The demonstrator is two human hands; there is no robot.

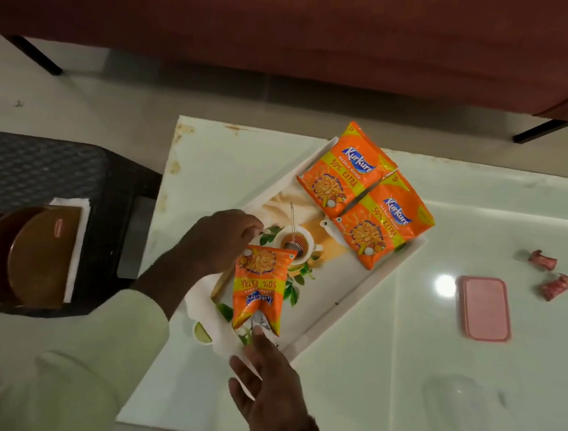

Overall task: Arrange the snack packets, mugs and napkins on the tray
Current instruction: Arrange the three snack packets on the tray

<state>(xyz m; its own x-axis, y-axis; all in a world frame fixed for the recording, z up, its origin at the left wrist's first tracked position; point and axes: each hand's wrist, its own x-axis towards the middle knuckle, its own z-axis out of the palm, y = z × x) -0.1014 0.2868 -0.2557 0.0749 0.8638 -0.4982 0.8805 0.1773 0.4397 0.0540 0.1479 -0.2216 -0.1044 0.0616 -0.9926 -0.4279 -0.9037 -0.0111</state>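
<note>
Left hand [221, 236] is pinched shut on the top edge of a snack packet [259, 290], at frame centre. The packet hangs upside down, long axis running almost straight down the frame, over the near-left part of the tray [354, 300]. Can't tell if its lower end touches the tray or floats just above.

Right hand [262, 383] comes in from the bottom of the frame, palm open, fingers spread, holding nothing. One fingertip sits right at the packet's lower edge, touching or just shy of it. So both hands are on the packet's axis: left at the upper end, right at the lower end. Left forearm in a pale sleeve [103, 337] enters from lower left, wrist bent toward the tray.

Key relation: two packets [365, 201] already lie flat on the far-right end of the tray, side by side, overlapping slightly, long axes tilted toward upper left. The held packet is below-left of them and not parallel. Likely next move: lay it flat beside them, rotating it to match, with the right hand steadying the loose end.

Off the tray, at left of frame: brown mugs [28, 256] on white napkins [76, 250], on a dark stool [115, 181]. Not yet moved.

Right of the tray on the worktop [432, 380]: a pink lid [484, 307] and two red wrappers [550, 273].
</note>
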